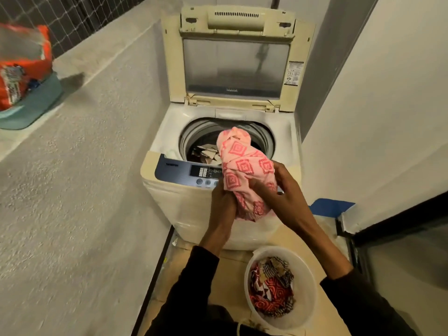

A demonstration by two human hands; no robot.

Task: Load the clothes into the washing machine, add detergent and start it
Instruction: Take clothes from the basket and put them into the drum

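Bunched pink patterned cloth at centre, above the front rim of the open top-loading washing machine, grasped by both hands, left hand beneath, right hand clutching its side, lid raised at 12 o'clock, clothes in the drum, white bucket of garments at 5 o'clock, orange detergent bag on the ledge at 10 o'clock.

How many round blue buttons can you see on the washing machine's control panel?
3 show on the dark blue control panel: round blue buttons at left, middle and right, the last half covered by the pink patterned cloth. More may hide behind it.
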